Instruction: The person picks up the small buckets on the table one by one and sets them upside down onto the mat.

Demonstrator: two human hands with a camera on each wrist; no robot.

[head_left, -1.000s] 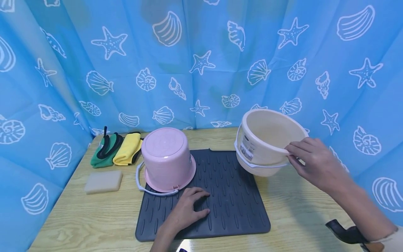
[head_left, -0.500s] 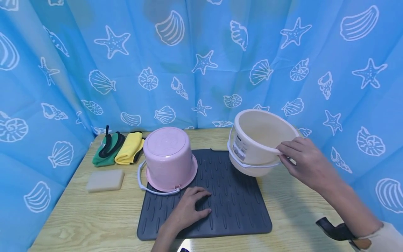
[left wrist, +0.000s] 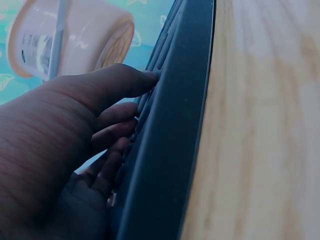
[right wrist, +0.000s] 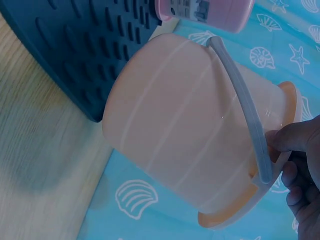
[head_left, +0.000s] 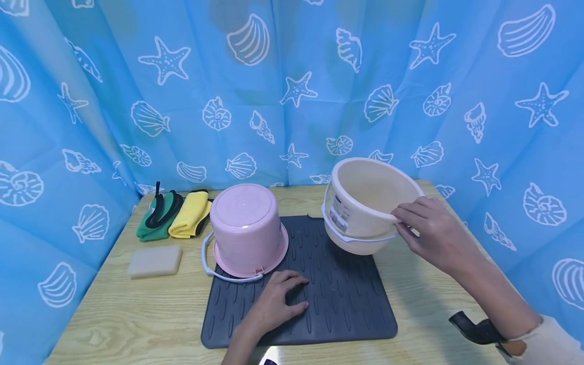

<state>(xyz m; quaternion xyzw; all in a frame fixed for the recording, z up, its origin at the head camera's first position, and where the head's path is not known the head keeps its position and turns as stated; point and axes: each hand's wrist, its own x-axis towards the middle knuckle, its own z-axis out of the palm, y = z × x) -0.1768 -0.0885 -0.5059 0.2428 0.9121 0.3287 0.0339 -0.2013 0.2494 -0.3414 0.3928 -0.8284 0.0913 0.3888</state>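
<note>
My right hand (head_left: 426,228) pinches the rim of a cream-white bucket (head_left: 365,218), thumb on one side and fingers on the other. The bucket is raised over the right part of a dark ribbed mat (head_left: 337,304), tilted, its mouth facing up and its pale handle hanging down round its side. In the right wrist view the bucket's side (right wrist: 175,120) fills the middle. My left hand (head_left: 276,301) rests on the mat with relaxed, spread fingers and holds nothing. Just beyond it a pink bucket (head_left: 246,228) stands upside down on the mat's left side, its handle lying on the table.
A beige sponge (head_left: 155,261) lies left on the wooden table (head_left: 123,314). Behind it are a folded green cloth (head_left: 157,218) with black straps and a folded yellow cloth (head_left: 188,215). A blue curtain (head_left: 292,91) with white shells hangs round the back and sides.
My right hand has carried the cream bucket leftward, further over the mat. The left hand and the pink bucket keep their places; the view has shifted slightly.
</note>
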